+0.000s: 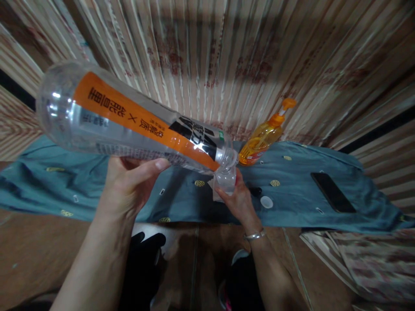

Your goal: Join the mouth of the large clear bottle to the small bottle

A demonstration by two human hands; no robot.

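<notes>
A large clear plastic bottle (129,123) with an orange and silver label is tilted, its base at the upper left and its mouth low at the centre. My left hand (134,179) is closed around its underside, thumb showing along the label. The bottle's mouth meets the rim of a small translucent container (226,179), which my right hand (238,196) grips with its fingers wrapped round it. Whether liquid is flowing is too unclear to tell. Something pale, perhaps a tissue, lies beneath the container, partly hidden.
A pump bottle of orange liquid (261,140) stands on the blue-green cloth (181,196) near the striped curtain (201,65). A round white cap (266,202) and a small black object (256,191) lie right of my right hand. Farther right is a black phone (333,192).
</notes>
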